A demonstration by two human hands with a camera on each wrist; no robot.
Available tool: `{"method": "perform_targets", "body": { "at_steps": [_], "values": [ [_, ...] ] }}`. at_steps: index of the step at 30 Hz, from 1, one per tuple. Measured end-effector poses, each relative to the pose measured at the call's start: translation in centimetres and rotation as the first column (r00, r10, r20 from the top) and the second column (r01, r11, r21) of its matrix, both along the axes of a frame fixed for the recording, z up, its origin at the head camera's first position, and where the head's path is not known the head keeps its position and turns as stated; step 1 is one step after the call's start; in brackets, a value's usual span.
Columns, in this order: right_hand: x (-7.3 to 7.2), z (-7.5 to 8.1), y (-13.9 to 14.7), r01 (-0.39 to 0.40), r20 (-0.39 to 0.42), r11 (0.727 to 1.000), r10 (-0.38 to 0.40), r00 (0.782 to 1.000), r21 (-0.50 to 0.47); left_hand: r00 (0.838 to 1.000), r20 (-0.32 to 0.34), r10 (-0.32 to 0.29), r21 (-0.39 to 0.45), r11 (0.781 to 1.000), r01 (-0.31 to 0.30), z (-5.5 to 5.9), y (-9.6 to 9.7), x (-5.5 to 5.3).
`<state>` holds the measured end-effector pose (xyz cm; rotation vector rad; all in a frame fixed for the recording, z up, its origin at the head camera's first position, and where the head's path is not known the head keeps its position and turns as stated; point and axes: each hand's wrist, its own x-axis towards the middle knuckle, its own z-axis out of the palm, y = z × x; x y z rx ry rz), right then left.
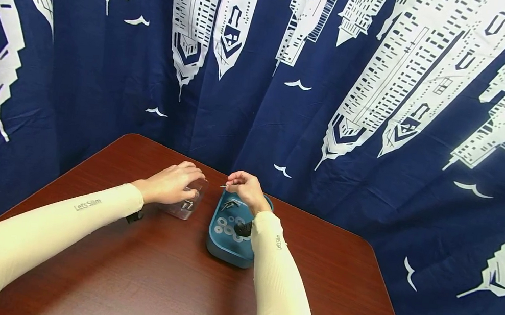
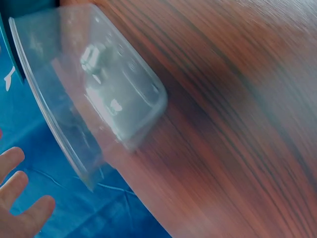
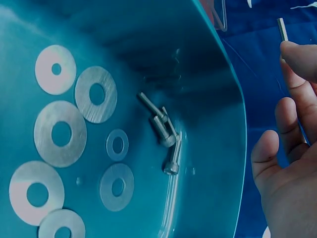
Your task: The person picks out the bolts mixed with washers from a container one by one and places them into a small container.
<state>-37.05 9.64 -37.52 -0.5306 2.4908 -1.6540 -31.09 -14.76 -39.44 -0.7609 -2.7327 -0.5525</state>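
My right hand point(image 1: 248, 192) pinches a small threaded metal screw point(image 3: 283, 29) between thumb and finger, above the far end of a blue tray point(image 1: 224, 253). Only part of the screw's shaft shows; the rest is hidden by the fingers. Several socket-head screws point(image 3: 161, 130) lie together inside the tray, beside flat metal washers point(image 3: 60, 134) of different sizes. My left hand point(image 1: 170, 185) is held over a clear plastic container point(image 2: 148, 111), its fingers loosely bent and holding nothing visible. Small metal pieces point(image 1: 187, 204) show in that container, too blurred to identify.
A dark object point(image 1: 243, 229), partly covered by my right sleeve, is over the near part of the tray. Both containers stand on a brown wooden table point(image 1: 165, 282). Behind the table's far edge hangs a blue curtain point(image 1: 247, 121) with white building prints.
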Motion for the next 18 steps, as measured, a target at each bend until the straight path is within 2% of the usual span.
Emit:
{"method": "perform_targets", "body": {
  "at_steps": [11, 18],
  "values": [
    [-0.1, -0.3, -1.7, -0.021, 0.015, 1.0, 0.021, 1.0, -0.014, 0.998, -0.055, 0.038, 0.002, 0.999, -0.038, 0.0, -3.0, 0.5],
    [-0.2, -0.4, -2.8, -0.039, -0.008, 0.999, 0.038, 0.999, -0.018, 0.996, -0.04, 0.079, 0.006, 0.997, -0.079, -0.3, -4.4, 0.6]
  ]
}}
